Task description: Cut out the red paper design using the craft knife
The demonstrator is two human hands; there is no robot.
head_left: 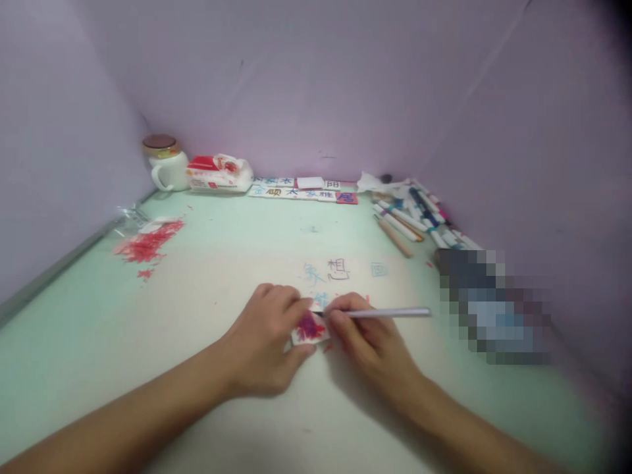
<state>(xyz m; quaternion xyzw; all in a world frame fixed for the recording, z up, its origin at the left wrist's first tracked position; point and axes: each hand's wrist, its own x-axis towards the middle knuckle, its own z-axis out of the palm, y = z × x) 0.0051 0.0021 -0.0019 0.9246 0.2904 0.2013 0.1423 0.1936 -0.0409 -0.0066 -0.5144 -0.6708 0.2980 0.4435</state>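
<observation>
My left hand (274,339) grips a small white square piece (310,327) by its edges, thumb below and fingers above. Purple and red colour covers much of the piece's face. Pinched in my right hand (363,336) is a slim silver-grey pen-like tool (402,313). Its dark thin tip points left, over the upper edge of the square, and whether it touches cannot be made out. Red crumbs lie around the piece. Just beyond my hands, characters in blue and dark ink (338,268) are written on the pale table surface.
Red shavings (148,242) lie at left beside a clear plastic bag (131,220). Along the back stand a lidded white mug (170,170), a wipes pack (220,176) and rows of lettered tiles (301,193). Several markers (395,220) and a pixelated dark device (494,309) lie at right.
</observation>
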